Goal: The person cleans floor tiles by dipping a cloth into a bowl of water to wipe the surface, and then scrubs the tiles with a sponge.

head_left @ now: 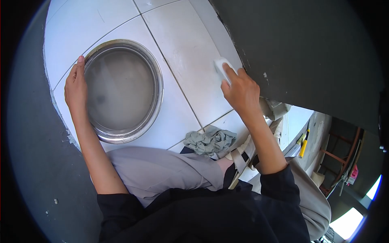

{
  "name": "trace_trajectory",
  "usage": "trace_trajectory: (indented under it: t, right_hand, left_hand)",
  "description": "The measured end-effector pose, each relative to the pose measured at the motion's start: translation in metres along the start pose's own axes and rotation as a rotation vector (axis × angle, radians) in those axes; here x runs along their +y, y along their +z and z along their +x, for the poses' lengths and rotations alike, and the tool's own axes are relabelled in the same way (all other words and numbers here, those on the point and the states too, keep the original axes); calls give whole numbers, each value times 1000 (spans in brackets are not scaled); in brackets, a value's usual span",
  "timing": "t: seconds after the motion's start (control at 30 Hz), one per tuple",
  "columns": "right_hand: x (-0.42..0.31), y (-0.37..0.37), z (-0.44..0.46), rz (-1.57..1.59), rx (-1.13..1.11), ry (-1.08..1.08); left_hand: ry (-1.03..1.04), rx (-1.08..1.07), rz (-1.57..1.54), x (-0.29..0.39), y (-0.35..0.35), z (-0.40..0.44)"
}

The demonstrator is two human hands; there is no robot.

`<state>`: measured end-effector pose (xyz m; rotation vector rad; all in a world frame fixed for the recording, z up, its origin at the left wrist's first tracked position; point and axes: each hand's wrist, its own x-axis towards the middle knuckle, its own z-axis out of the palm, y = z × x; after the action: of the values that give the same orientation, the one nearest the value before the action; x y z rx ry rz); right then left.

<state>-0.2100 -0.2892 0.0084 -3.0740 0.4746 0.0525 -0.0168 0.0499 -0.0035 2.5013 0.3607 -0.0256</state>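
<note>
My left hand [76,87] grips the left rim of a round metal basin [158,77], its thumb along the edge and its other fingers mostly hidden. Cloudy greyish water [121,85] fills part of the basin. In my right hand [243,91] is a white block [221,65] that looks like a sponge, pressed on the white tiles [182,44] close to the dark wall. A crumpled grey-green cloth [208,139] lies on the tiles between the basin and my foot, near my knee.
A dark wall [304,48] bounds the tiles on the right, and another dark wall [28,133] on the left. My sandalled foot [239,160] is beside the cloth. Farther right are a yellow-handled tool [304,146] and a reddish-brown frame [336,150].
</note>
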Motion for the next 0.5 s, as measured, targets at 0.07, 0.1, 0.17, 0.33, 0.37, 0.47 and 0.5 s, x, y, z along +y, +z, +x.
trace_trajectory:
  t: [0.07,0.1,0.17,0.33,0.37,0.47,0.5]
  right_hand:
    - [0,2,8,-22,75,-69]
    - [1,3,14,-32,116,-97]
    - [0,8,47,-39,113,-83]
    - [4,-1,52,17,61,-99]
    - [5,-6,40,16,40,-99]
    - [3,-4,42,16,40,-99]
    - [2,-2,47,18,54,-94]
  left_hand:
    - [2,-2,-1,0,1,0]
    - [5,2,1,0,2,0]
    - [13,16,8,-1,2,0]
    - [-14,-5,21,0,3,3]
    - [-22,-19,20,0,1,3]
    - [0,-10,19,3,1,0]
    - [-4,-4,12,2,2,0]
